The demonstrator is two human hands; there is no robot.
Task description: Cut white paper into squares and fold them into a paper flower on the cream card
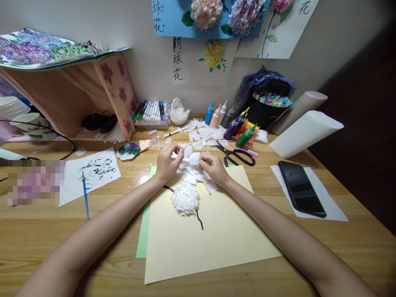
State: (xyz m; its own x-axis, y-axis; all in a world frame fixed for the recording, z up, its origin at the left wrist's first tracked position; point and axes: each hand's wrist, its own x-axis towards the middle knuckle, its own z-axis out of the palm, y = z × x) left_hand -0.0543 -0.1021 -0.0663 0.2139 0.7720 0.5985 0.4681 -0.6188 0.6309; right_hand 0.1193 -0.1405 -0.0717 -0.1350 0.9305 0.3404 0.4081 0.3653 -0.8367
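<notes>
Both hands hold a small piece of white paper [194, 159] above a pile of cut white paper pieces [191, 178]. My left hand [168, 162] pinches its left end, which looks twisted. With thumb and forefinger, my right hand [214, 166] grips the right end. Just below them, a fluffy white paper flower [185, 199] lies on a cream sheet [213, 243]. Dark drawn lines run out from the flower on two sides. A green sheet [142, 241] shows from under the cream one.
Black scissors [235, 156] lie beyond my right hand, near glue bottles [246, 136] and paper scraps [206, 132]. At right rests a phone [301, 187] on white paper. A paintbrush [85, 196], a paint palette [128, 151] and a marker box [151, 115] are at left.
</notes>
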